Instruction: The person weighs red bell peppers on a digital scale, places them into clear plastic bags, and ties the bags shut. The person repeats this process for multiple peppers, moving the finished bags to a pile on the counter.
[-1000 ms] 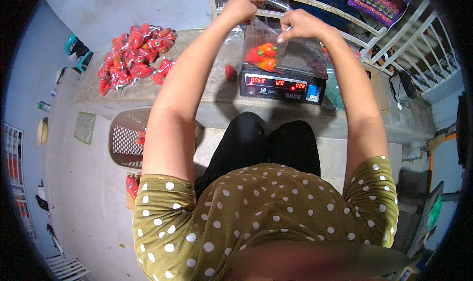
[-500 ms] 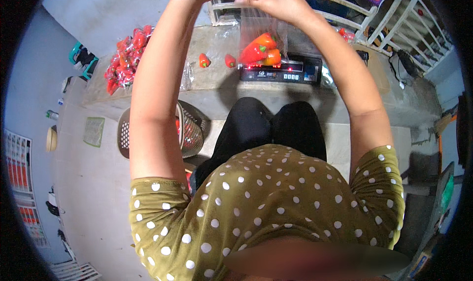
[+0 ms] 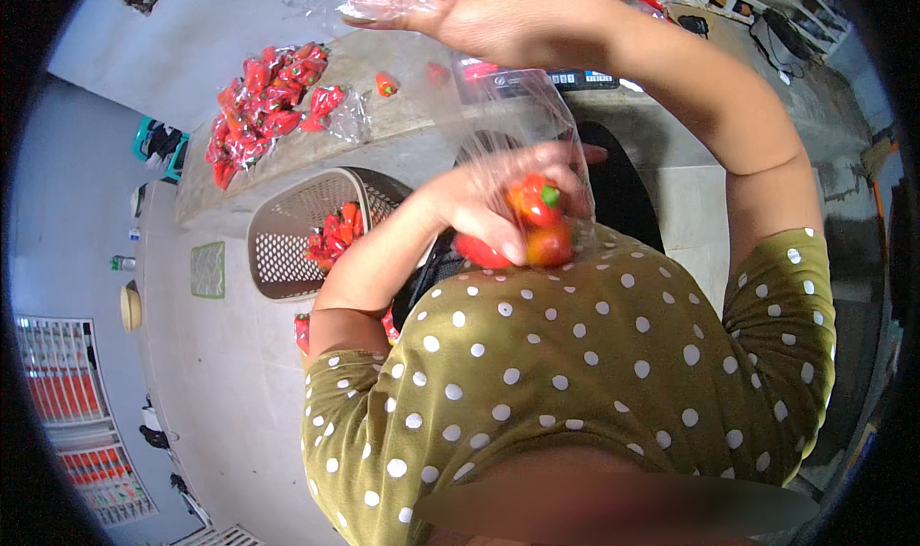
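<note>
A clear plastic bag (image 3: 517, 115) hangs stretched between my two hands. In its bottom lie several red and orange peppers (image 3: 541, 206), one with a green stem end. My left hand (image 3: 479, 196) cups these peppers through the plastic, close to my chest. Up at the top edge, my right hand (image 3: 431, 10) grips the bunched upper end of the bag, its fingers partly covered by crinkled film. Behind the bag, a dark digital scale (image 3: 575, 79) sits on the concrete ledge, partly hidden.
Bagged red peppers (image 3: 264, 96) are heaped on the ledge (image 3: 383, 134) to the left. Two loose peppers lie there, one an orange-red pepper (image 3: 385, 84). A perforated basket (image 3: 287, 244) with red peppers stands on the floor. A green-edged mat (image 3: 207, 270) lies farther left.
The bag of peppers has come off the scale toward my chest. My left hand has dropped from the bag's top to its bottom, while my right hand has moved left.
</note>
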Motion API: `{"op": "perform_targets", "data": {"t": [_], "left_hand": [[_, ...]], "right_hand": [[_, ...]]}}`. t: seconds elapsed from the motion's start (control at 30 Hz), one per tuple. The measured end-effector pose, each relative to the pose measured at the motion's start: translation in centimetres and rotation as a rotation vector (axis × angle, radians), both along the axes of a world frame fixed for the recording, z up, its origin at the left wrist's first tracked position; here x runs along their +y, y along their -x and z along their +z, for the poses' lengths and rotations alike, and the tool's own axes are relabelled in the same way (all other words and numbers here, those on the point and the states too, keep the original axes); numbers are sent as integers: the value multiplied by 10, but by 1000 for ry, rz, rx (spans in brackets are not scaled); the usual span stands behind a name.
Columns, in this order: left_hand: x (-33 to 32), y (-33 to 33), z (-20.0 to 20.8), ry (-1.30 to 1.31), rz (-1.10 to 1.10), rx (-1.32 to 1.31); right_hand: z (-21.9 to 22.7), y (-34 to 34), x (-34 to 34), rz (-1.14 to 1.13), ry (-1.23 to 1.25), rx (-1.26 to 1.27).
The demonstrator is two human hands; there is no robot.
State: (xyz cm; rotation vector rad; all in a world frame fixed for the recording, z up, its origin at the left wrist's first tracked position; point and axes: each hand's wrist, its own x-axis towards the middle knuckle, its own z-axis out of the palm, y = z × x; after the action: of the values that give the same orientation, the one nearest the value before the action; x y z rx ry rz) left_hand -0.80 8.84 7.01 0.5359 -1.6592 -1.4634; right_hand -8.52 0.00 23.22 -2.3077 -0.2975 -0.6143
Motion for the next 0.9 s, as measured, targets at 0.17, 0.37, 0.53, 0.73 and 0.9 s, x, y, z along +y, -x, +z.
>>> {"op": "perform_targets", "data": {"t": [0.17,0.37,0.53,0.73,0.9], "left_hand": [[17,32,34,-153,197,-331],[-32,-13,13,-271,595,195],[-34,-89,-28,-196,949,336],[-73,-59,-33,-577,1472,-204],[-60,-64,-66,121,1424,-535]], "right_hand": [[-27,-39,-8,-45,115,-248],[-17,-56,-75,-522,330,-671],[-106,-5,-60,-304,295,-750],[-217,-9,-62,-392,162,-334],[-251,-1,-58,124,-1666,387]]}}
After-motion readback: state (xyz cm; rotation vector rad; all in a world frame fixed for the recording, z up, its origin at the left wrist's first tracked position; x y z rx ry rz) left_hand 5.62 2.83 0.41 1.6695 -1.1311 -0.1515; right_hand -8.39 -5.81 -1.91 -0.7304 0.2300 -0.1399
